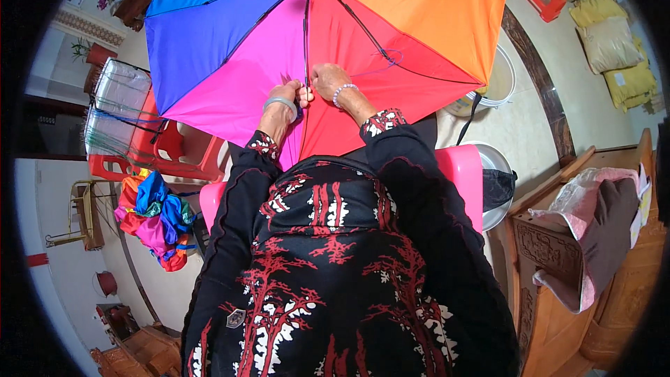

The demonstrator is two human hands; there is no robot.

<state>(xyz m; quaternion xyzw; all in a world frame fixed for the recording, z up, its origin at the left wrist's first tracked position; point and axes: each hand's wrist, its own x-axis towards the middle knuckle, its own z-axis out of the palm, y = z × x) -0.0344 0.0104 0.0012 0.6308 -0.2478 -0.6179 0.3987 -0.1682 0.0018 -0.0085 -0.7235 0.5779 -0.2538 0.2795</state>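
Spread before me is a rainbow-coloured umbrella (405,0), its underside and black metal ribs facing me. My left hand (283,93), a pale bangle on its wrist, pinches the fabric and rib at the seam between the pink and red panels. Right beside it, my right hand (331,81), wearing a beaded bracelet, is closed with its fingertips at the same rib. A thin purple thread (392,58) loops across the red panel to the right of that hand. What the right fingertips grip is too small to make out.
At left, a clear-wrapped white block with strands (120,94) rests on red plastic stools (171,143); below lies a heap of rainbow fabric (155,216). A white bucket (504,73) and metal basin (494,160) stand at right, near a carved wooden chair (551,251).
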